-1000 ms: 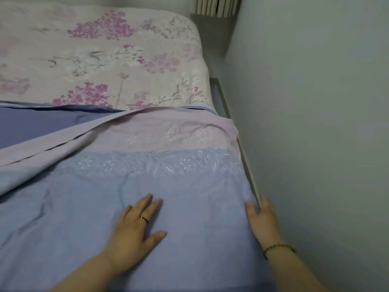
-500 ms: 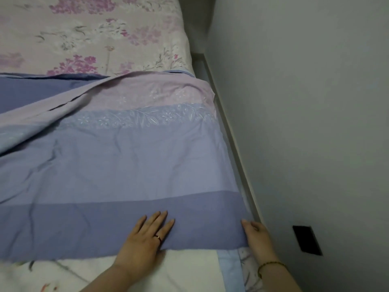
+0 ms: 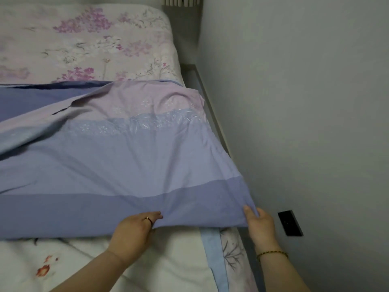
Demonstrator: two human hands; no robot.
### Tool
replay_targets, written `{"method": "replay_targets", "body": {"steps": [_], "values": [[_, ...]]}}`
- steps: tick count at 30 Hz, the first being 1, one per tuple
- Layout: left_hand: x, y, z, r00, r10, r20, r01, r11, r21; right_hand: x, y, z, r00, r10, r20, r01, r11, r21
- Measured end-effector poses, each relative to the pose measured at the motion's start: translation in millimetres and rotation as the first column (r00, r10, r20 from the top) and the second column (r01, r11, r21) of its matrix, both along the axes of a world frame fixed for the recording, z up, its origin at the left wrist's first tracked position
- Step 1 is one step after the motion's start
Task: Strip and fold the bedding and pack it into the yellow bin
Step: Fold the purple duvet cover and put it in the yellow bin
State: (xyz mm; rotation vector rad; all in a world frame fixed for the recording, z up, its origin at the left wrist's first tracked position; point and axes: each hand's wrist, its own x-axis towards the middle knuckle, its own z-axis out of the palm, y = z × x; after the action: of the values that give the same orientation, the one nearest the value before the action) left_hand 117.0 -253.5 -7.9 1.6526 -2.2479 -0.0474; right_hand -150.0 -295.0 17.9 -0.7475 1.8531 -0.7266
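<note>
A blue and lilac striped sheet point(image 3: 117, 165) with a white floral band lies across the bed. My left hand point(image 3: 134, 230) grips its near dark-blue hem, fingers tucked under the cloth. My right hand point(image 3: 260, 225) grips the same hem at the right corner, which is lifted off the bed. Beneath the raised edge a white quilt point(image 3: 147, 264) with orange flowers and a light blue strip point(image 3: 214, 256) shows. The yellow bin is not in view.
A pink floral mattress cover point(image 3: 90, 43) fills the far half of the bed. A grey wall point(image 3: 305, 102) runs close along the right side, with a black socket point(image 3: 290, 223) low on it. A radiator point(image 3: 181, 1) stands at the far end.
Both hands slid back along the sheet to its near hem, went from lying flat to gripping it, and have lifted the right corner off the bed.
</note>
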Motion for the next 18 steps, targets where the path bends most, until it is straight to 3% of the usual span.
{"method": "replay_targets", "body": {"steps": [5, 11, 15, 18], "values": [[-28.3, 40.7, 6.3, 0.997, -0.068, -0.031, 0.071, 0.995, 0.074, -31.8, 37.5, 7.8, 1.000, -0.018, -0.007, 0.018, 0.999, 0.035], [-77.2, 91.7, 13.7, 0.960, -0.175, -0.217, 0.209, 0.967, 0.147, -75.8, 86.8, 21.1, 0.996, -0.061, -0.065, 0.066, 0.995, 0.080], [-91.7, 112.2, 4.1, 0.959, -0.205, -0.198, 0.246, 0.945, 0.215, -86.6, 117.2, 6.7, 0.990, -0.066, -0.121, 0.086, 0.981, 0.174], [-87.4, 107.1, 3.2, 0.957, -0.234, -0.171, 0.282, 0.885, 0.371, -81.3, 114.9, -1.3, 0.986, -0.010, -0.166, 0.052, 0.967, 0.249]]}}
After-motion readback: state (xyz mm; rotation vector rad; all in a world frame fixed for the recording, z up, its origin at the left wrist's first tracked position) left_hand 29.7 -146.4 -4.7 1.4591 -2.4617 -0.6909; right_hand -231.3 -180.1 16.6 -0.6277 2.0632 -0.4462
